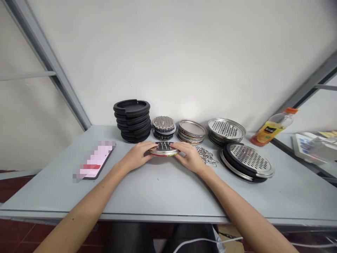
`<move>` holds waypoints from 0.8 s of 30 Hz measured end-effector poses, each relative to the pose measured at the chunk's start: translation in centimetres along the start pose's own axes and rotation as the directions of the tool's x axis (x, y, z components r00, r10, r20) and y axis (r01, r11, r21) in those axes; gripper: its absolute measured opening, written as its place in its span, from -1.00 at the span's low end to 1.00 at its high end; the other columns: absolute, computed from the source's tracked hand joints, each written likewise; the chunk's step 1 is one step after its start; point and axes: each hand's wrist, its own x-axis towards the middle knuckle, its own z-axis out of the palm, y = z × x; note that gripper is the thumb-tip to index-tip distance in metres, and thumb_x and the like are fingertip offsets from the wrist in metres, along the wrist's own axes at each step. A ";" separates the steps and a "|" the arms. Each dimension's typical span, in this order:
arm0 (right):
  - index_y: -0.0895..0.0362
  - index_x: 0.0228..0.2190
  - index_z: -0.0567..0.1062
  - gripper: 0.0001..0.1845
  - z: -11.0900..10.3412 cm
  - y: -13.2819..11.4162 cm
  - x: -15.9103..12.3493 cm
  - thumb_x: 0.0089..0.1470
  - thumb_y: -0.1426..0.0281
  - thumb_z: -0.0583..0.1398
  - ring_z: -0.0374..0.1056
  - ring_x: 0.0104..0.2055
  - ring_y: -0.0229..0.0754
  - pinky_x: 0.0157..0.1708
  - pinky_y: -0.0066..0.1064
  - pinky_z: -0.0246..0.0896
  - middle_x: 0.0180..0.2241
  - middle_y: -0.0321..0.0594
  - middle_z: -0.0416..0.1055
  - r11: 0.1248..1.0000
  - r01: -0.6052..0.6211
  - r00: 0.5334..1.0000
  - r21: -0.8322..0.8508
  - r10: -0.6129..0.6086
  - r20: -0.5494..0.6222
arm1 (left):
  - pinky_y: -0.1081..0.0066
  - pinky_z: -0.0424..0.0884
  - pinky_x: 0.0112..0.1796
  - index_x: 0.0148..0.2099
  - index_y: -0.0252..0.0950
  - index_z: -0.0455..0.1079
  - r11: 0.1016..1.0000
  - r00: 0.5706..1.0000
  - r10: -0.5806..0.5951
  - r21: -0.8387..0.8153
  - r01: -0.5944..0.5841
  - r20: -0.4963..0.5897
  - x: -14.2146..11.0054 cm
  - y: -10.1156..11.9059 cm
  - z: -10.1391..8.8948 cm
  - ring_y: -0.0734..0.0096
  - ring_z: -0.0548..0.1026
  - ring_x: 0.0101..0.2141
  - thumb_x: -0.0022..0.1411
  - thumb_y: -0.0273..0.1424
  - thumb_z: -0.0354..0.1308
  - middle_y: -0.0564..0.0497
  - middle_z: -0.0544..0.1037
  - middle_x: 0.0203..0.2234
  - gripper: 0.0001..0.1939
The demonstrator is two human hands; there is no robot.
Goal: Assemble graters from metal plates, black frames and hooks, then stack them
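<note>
Between my two hands is a round metal grater disc (164,151) with a perforated top and a silver rim that shows some red and yellow below. My left hand (138,153) grips its left edge, thumb in front and fingers on top. On the opposite edge, my right hand (190,155) holds it the same way. Just behind it stands a short stack of small perforated grating plates (163,123). Beside my right hand lies a pile of small metal chains (206,156). The disc's underside is hidden.
Black rings (132,121) are stacked at the back left. Metal lids (192,128) and larger grater plates (226,130) stand along the wall. Assembled graters with black rims (247,161) lie at right, near a tilted juice bottle (272,128). A phone (97,160) lies at left.
</note>
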 end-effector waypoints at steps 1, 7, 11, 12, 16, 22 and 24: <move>0.07 -0.03 0.45 -0.65 0.0 -0.1 0.0 0.11 0.42 0.16 0.38 -0.01 -0.07 0.02 -0.16 0.27 -0.05 -0.14 0.48 1.000 -0.004 1.000 0.003 0.004 -0.004 | 0.19 0.30 0.09 0.13 -0.22 0.34 1.000 1.000 -0.008 0.008 0.008 -0.006 0.0 -0.1 0.1 0.22 0.41 0.05 0.25 -0.35 0.13 -0.05 0.46 0.06 -0.61; 0.07 0.19 0.19 -0.23 -0.3 -0.3 0.3 -0.04 0.30 0.29 0.24 0.15 0.04 0.14 -0.04 0.16 0.14 -0.03 0.29 0.976 -0.208 0.972 0.072 0.214 -0.097 | 0.20 0.30 0.08 0.12 -0.16 0.36 0.999 0.999 -0.050 -0.017 0.050 -0.008 -0.3 -0.2 -0.1 0.24 0.43 0.04 0.28 -0.41 0.05 0.01 0.49 0.04 -0.64; 0.13 0.23 0.08 -0.01 -0.1 -0.1 0.4 -0.16 0.24 0.38 0.24 0.17 0.03 0.15 -0.07 0.15 0.13 0.02 0.30 0.934 -0.287 0.953 0.212 0.300 -0.033 | 0.23 0.32 0.07 0.11 -0.23 0.36 0.979 0.998 -0.051 -0.198 0.042 -0.038 -0.2 0.3 -0.2 0.21 0.43 0.04 0.31 -0.32 0.04 -0.05 0.48 0.03 -0.65; 0.13 0.21 0.12 -0.05 0.1 -0.1 0.5 -0.15 0.23 0.38 0.27 0.15 0.02 0.13 -0.09 0.18 0.10 0.01 0.33 0.913 -0.310 0.945 0.265 0.325 -0.014 | 0.23 0.34 0.05 0.10 -0.25 0.37 0.967 0.997 -0.063 -0.249 0.049 -0.050 -0.2 0.5 -0.1 0.19 0.44 0.03 0.31 -0.29 0.04 -0.07 0.49 0.02 -0.65; 0.16 -0.05 0.43 -0.45 0.4 -0.3 0.8 -0.06 0.17 0.31 0.44 -0.07 -0.01 -0.05 -0.14 0.36 -0.09 -0.07 0.50 0.764 -0.380 0.913 0.521 0.401 0.078 | 0.27 0.43 -0.07 0.00 -0.31 0.42 0.916 0.987 -0.131 -0.392 0.084 -0.093 0.1 1.0 0.5 0.20 0.51 -0.12 0.29 -0.20 0.06 -0.08 0.56 -0.14 -0.65; 0.15 -0.23 0.53 -0.62 0.3 -1.5 1.3 -0.08 0.20 0.33 0.46 -0.15 -0.05 -0.08 -0.16 0.38 -0.19 -0.16 0.55 0.655 -0.324 0.909 0.683 0.415 0.033 | 0.25 0.45 -0.12 -0.06 -0.37 0.42 0.839 0.965 -0.229 -0.529 0.128 -0.129 0.5 0.9 1.1 0.18 0.51 -0.15 0.25 -0.08 0.07 -0.10 0.57 -0.20 -0.55; 0.15 -0.27 0.55 -0.66 0.3 -2.0 1.4 -0.07 0.21 0.32 0.47 -0.18 -0.05 -0.12 -0.18 0.39 -0.22 -0.17 0.56 0.673 -0.312 0.899 0.670 0.438 -0.021 | 0.23 0.44 -0.09 -0.04 -0.37 0.41 0.837 0.961 -0.247 -0.526 0.150 -0.120 0.6 0.7 0.9 0.17 0.50 -0.13 0.26 -0.08 0.04 -0.11 0.56 -0.18 -0.54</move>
